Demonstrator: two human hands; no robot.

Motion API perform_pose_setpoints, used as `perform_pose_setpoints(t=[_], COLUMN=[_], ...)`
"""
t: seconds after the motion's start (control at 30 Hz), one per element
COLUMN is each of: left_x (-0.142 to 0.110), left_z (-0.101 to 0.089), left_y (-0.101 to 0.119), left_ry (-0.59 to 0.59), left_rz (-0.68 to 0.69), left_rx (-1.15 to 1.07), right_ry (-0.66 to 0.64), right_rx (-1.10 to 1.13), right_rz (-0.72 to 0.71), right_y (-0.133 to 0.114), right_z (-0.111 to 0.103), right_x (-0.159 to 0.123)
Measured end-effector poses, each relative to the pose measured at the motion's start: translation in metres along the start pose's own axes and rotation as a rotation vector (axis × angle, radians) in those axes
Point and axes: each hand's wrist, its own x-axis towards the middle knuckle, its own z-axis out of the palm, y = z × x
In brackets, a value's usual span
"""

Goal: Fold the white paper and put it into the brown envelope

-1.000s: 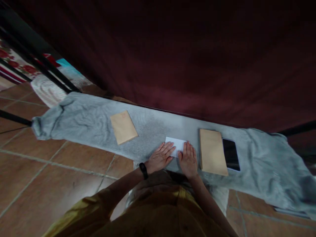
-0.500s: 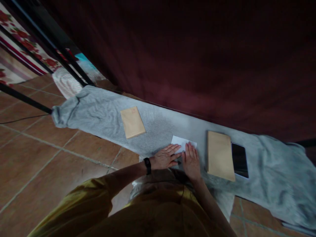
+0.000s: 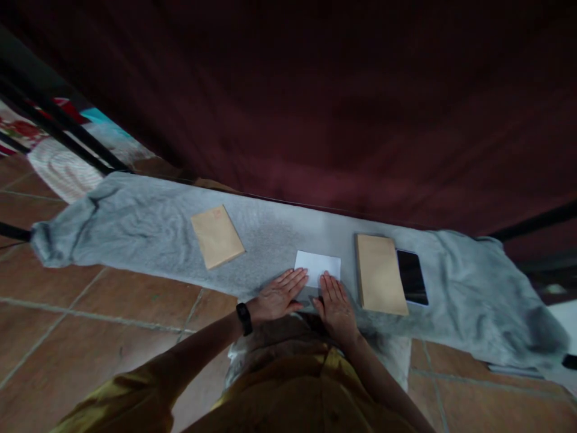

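A small white sheet of paper (image 3: 318, 261) lies on the grey cloth (image 3: 270, 234) in front of me; whether it is folded I cannot tell. My left hand (image 3: 280, 293) is flat with fingers stretched, its tips touching the paper's lower left corner. On the lower right corner rest the outstretched fingers of my right hand (image 3: 335, 304). The two hands are apart, and most of the paper shows between and above them. To the right of my right hand is a stack of brown envelopes (image 3: 381, 273). A thinner brown envelope pile (image 3: 217, 237) lies off to the left.
A dark-screened phone (image 3: 412, 276) lies beside the right stack, partly under it. Behind the cloth-covered surface hangs a dark red curtain (image 3: 315, 120). Black metal bars (image 3: 58, 129) stand at the left, and floor tiles (image 3: 90, 343) show below.
My hands have moved apart and back toward me, baring more of the white paper. The whole view has shifted, so the objects appear further left.
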Motion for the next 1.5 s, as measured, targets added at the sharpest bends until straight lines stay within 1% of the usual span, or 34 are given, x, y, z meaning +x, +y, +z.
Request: perform_pose_setpoints(t=[0.17,0.3,0.4,0.57,0.67,0.8,0.97,1.1,1.2,1.3,1.4,1.5], left_x=[-0.009,-0.01,-0.002,0.018,0.021,0.01,-0.009,-0.014,-0.005,0.014,0.033,0.046], left_z=[-0.001,-0.001,0.0,0.008,0.014,0.016,0.01,0.004,0.002,0.006,0.014,0.018], left_y=[-0.004,0.0,0.011,0.037,0.042,0.029,0.008,0.004,0.009,0.011,0.005,-0.005], left_ry=[0.001,0.026,0.057,0.05,0.057,0.067,0.078,0.097,0.117,0.141,0.17,0.178], left_rz=[-0.035,-0.073,-0.095,-0.061,-0.073,-0.058,-0.09,-0.141,-0.197,-0.248,-0.28,-0.32], left_rx=[0.05,0.077,0.085,0.078,0.087,0.103,0.106,0.089,0.083,0.066,0.04,0.036], right_ry=[-0.015,-0.008,-0.008,-0.035,-0.048,-0.045,-0.025,-0.016,-0.014,-0.005,0.008,0.025], right_rx=[-0.015,-0.011,-0.009,-0.025,-0.032,-0.023,0.004,0.006,-0.001,-0.008,-0.017,-0.016], right_rz=[0.015,0.032,0.039,0.04,0.05,0.05,0.053,0.051,0.048,0.047,0.037,0.035], right_y=[0.004,0.007,0.007,0.004,0.003,0.002,0.002,0.001,0.001,0.002,0.002,0.002], right_z=[-0.002,-0.002,-0.004,-0.008,-0.01,-0.011,-0.012,-0.013,-0.012,-0.01,-0.009,-0.008], right_x=[-0.007,-0.011,-0.012,-0.009,-0.008,-0.008,-0.007,-0.007,-0.007,-0.008,-0.009,-0.009])
